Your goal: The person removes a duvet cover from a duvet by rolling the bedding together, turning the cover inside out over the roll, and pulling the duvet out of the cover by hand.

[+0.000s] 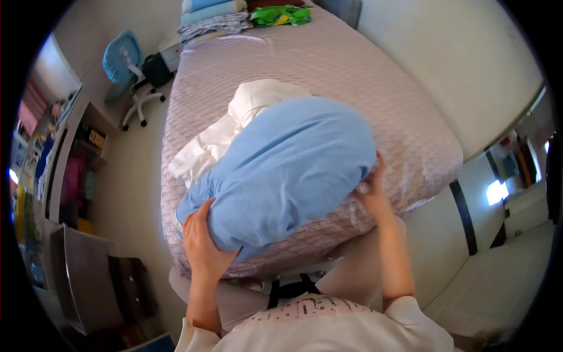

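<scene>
A plump, wrinkled blue pillow lies at a slant across the near part of the bed. At its near left corner, my left hand is closed on the fabric, with the thumb on one side and the fingers along the edge. My right hand grips the pillow's right end, where some fingertips are tucked out of sight behind the fabric. A crumpled white cloth lies behind the pillow on its left side, partly covered by it.
The bed has a quilted pinkish spread. Folded bedding and a bright green bundle sit at its far end. A blue office chair and a shelf unit stand to the left. A pale wall runs along the right.
</scene>
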Motion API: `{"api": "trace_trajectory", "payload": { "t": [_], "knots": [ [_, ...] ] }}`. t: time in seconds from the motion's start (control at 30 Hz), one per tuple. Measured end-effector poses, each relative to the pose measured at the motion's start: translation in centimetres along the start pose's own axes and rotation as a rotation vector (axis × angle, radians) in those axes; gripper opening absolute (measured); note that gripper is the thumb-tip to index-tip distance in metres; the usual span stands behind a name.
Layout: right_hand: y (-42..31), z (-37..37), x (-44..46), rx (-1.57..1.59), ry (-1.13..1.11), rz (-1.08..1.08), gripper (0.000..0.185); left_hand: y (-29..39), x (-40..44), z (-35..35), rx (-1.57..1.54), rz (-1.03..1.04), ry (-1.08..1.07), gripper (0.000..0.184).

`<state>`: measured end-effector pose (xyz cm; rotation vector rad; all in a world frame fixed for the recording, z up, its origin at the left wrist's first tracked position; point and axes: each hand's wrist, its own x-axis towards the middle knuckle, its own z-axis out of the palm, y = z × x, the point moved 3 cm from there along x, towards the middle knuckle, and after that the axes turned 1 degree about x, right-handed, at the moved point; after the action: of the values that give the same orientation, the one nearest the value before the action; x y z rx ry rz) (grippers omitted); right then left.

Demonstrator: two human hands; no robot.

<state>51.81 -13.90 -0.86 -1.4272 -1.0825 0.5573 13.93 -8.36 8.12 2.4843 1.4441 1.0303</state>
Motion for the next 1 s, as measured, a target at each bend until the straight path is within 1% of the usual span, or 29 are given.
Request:
{"api": "trace_trajectory", "payload": {
  "t": [0.03,0.07,0.1,0.17,0.2,0.23,0.27,0.3,0.33,0.37,0.4,0.43,0.47,0.5,0.53,0.57,0.63,0.67,0.73,0.77,0.83,0.9,0.93,0.97,1.0],
  "knots": [
    [1.4,2.8,-0.6,0.365,-0.109,0.149,0.117,0.0,0.2,0.0,0.006,-0.015,0.004,0.084],
    [3.4,4.4,-0.1,0.385,-0.046,0.22,0.126,0.1,0.5,-0.2,0.011,-0.012,0.01,0.081],
    [5.4,5.9,1.1,0.406,0.013,0.291,0.135,0.0,0.7,-0.3,0.021,0.005,0.002,0.081],
    [8.1,8.4,4.0,0.567,0.298,0.211,0.129,-1.2,0.8,-0.4,0.004,-0.046,-0.039,0.078],
    [7.5,8.2,5.1,0.583,0.302,0.209,0.129,-1.9,1.0,-0.9,0.026,-0.011,-0.074,0.079],
    [6.8,8.3,6.2,0.395,0.195,0.22,0.108,-2.7,1.3,-1.8,0.04,0.002,-0.073,0.079],
    [5.7,8.4,6.8,0.207,0.089,0.225,0.089,-3.6,1.6,-2.8,0.075,0.061,-0.138,0.081],
    [3.8,8.3,6.7,0.224,0.093,0.218,0.089,-4.7,2.2,-3.8,0.112,0.119,-0.204,0.083],
    [1.7,8.2,6.2,0.229,0.088,0.134,0.085,-6.5,3.1,-4.8,0.127,0.131,-0.203,0.083],
    [-0.4,8.2,5.5,0.231,0.082,0.053,0.08,-8.9,4.1,-5.6,0.057,0.058,-0.169,0.084],
    [-1.7,8.4,4.8,0.204,0.122,0.005,0.082,-10.8,4.9,-6.2,-0.013,-0.017,-0.132,0.085],
    [-3.0,8.7,4.2,0.177,0.159,-0.043,0.084,-11.6,5.7,-6.8,0.182,-0.077,-0.074,0.091],
    [-4.9,9.1,3.5,0.191,0.153,-0.042,0.084,-10.8,6.4,-6.7,0.124,-0.029,0.13,0.094],
    [-7.4,9.6,2.5,0.173,0.154,-0.129,0.084,-9.3,6.8,-6.5,0.069,0.02,0.329,0.097],
    [-9.3,9.9,1.6,0.158,0.16,-0.213,0.084,-6.4,7.1,-6.0,0.033,0.134,0.263,0.103],
    [-10.1,10.0,1.0,0.175,0.158,-0.205,0.084,-2.7,7.1,-5.4,-0.007,0.247,0.194,0.108],
    [-11.7,9.8,0.2,0.164,0.159,-0.295,0.082,4.5,6.2,-3.4,0.021,0.503,0.057,0.109],
    [-12.4,9.5,-0.3,0.165,0.156,-0.293,0.082,6.0,6.3,-2.7,0.022,0.5,0.056,0.109],
    [-13.0,9.1,-1.8,0.185,0.136,-0.238,0.081,7.2,6.6,-1.4,0.276,0.384,0.018,0.106],
    [-12.7,9.1,-2.6,0.182,0.13,-0.232,0.081,6.6,7.2,-0.6,0.274,0.376,0.014,0.106],
    [-11.9,8.8,-3.9,0.169,0.131,-0.167,0.079,5.0,8.3,0.8,0.164,0.535,0.127,0.101],
    [-10.5,8.5,-4.5,0.194,0.123,-0.144,0.082,5.9,8.2,1.2,0.135,0.554,0.134,0.099],
    [-9.6,8.5,-4.7,0.215,0.107,-0.119,0.086,6.5,8.1,1.5,0.216,0.53,0.046,0.099],
    [-8.7,8.7,-4.5,0.211,0.11,-0.111,0.086,7.1,7.9,1.7,0.296,0.503,-0.045,0.099],
    [-7.5,9.0,-4.1,0.195,0.155,-0.05,0.096,7.8,8.6,1.9,0.316,0.496,-0.126,0.106]
  ]
}}
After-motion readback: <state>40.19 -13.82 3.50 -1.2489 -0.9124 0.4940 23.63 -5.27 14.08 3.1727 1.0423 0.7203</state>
